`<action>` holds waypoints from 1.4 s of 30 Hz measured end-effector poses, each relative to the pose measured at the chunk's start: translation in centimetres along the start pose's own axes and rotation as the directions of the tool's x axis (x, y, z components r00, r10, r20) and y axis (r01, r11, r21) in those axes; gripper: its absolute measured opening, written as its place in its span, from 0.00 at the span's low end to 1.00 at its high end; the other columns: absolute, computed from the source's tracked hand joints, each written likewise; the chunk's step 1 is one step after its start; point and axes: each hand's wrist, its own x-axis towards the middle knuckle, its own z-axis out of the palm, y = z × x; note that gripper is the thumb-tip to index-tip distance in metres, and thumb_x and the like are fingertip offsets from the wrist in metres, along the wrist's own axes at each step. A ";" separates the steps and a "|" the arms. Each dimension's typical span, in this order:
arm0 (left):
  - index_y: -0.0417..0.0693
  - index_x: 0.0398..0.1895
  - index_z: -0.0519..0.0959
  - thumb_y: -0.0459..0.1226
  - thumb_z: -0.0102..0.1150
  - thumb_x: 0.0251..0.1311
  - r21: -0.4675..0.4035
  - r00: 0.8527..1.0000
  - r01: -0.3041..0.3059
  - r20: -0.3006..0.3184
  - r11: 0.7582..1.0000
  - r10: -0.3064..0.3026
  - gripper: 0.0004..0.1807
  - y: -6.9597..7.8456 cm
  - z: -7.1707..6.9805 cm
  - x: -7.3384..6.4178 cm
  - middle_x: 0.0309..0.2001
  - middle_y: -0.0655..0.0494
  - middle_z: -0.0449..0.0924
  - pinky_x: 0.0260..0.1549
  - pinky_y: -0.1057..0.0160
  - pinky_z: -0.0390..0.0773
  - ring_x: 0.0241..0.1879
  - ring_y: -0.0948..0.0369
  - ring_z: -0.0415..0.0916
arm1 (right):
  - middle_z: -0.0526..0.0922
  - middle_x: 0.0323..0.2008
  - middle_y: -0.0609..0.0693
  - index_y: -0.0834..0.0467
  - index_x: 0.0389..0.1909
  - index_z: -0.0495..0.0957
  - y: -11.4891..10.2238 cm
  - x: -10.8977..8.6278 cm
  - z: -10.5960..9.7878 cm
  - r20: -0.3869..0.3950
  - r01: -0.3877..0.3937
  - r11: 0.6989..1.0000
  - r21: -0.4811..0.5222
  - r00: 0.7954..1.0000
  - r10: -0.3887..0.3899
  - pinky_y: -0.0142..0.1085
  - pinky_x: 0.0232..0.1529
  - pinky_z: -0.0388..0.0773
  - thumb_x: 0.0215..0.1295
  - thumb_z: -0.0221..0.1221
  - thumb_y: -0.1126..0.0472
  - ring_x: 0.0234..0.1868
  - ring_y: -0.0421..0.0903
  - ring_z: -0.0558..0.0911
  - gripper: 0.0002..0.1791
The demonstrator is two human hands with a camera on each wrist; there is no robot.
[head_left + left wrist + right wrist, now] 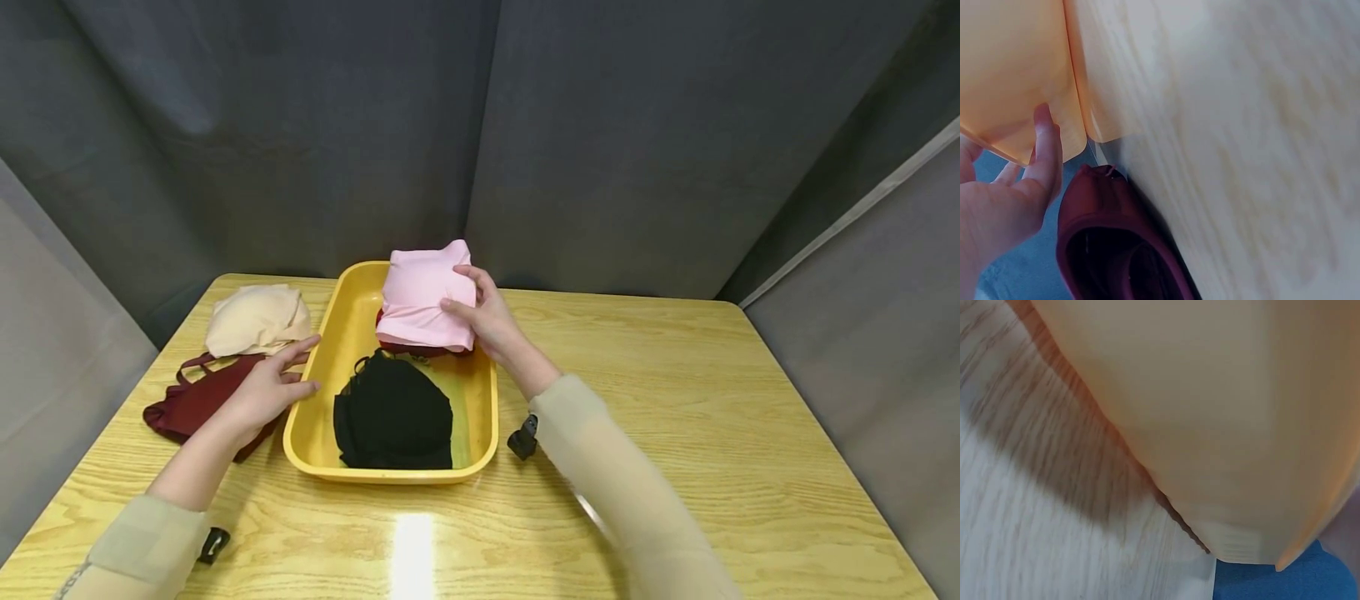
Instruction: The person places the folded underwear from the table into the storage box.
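Note:
My right hand (491, 321) holds a folded pink garment (423, 292) by its right side, thumb on top, at the far end of a yellow plastic tray (318, 425). Dark red cloth (412, 348) shows from beneath the pink one. Nearer in the tray lies a black bra (393, 417) with smooth rounded cups. My left hand (262, 392) touches the tray's left rim, its fingers (1047, 147) extended along the outer wall. In the right wrist view the tray's outer wall (1197, 425) fills most of the picture, and the pink garment is hidden there.
Left of the tray, a cream garment (255, 321) lies behind a dark red strapped one (206, 400), partly under my left forearm. All rest on a wood-grain table (660, 375). Grey curtains (600, 150) hang behind it and at both sides.

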 end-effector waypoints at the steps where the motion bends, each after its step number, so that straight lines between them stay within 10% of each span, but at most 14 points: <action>1: 0.53 0.74 0.52 0.32 0.58 0.60 -0.001 1.000 0.000 0.000 1.000 0.000 0.41 0.0 0.0 0.0 0.66 0.34 0.54 0.40 0.63 0.78 0.55 0.45 0.69 | 0.68 0.54 0.52 0.52 0.61 0.65 0.1 0.1 0.1 -0.001 -0.012 1.000 -0.001 1.000 0.012 0.31 0.40 0.78 0.57 0.61 0.74 0.46 0.47 0.74 0.32; 13: 0.53 0.74 0.51 0.32 0.57 0.60 -0.004 1.000 0.006 0.003 1.000 -0.006 0.40 0.1 0.0 0.0 0.66 0.34 0.54 0.41 0.60 0.78 0.58 0.42 0.67 | 0.68 0.54 0.54 0.49 0.61 0.65 1.4 0.9 0.8 0.011 -0.092 0.989 -0.119 0.996 0.094 0.33 0.39 0.79 0.55 0.62 0.74 0.49 0.49 0.73 0.34; 22: 0.53 0.74 0.52 0.32 0.57 0.60 0.009 1.000 0.002 -0.001 1.000 -0.002 0.40 0.2 0.0 -0.1 0.66 0.34 0.55 0.41 0.60 0.78 0.57 0.41 0.68 | 0.64 0.62 0.52 0.53 0.59 0.66 2.1 1.1 1.4 -0.046 -0.094 0.944 -0.316 0.995 0.084 0.38 0.59 0.69 0.53 0.64 0.74 0.58 0.50 0.65 0.32; 42: 0.52 0.74 0.52 0.31 0.58 0.60 -0.003 1.000 0.008 -0.005 1.000 -0.008 0.40 0.3 0.1 -0.2 0.65 0.34 0.55 0.41 0.62 0.78 0.55 0.45 0.69 | 0.64 0.65 0.53 0.50 0.60 0.64 2.3 1.3 2.0 -0.110 -0.123 0.773 -0.623 0.991 0.069 0.44 0.68 0.57 0.56 0.65 0.66 0.63 0.52 0.64 0.32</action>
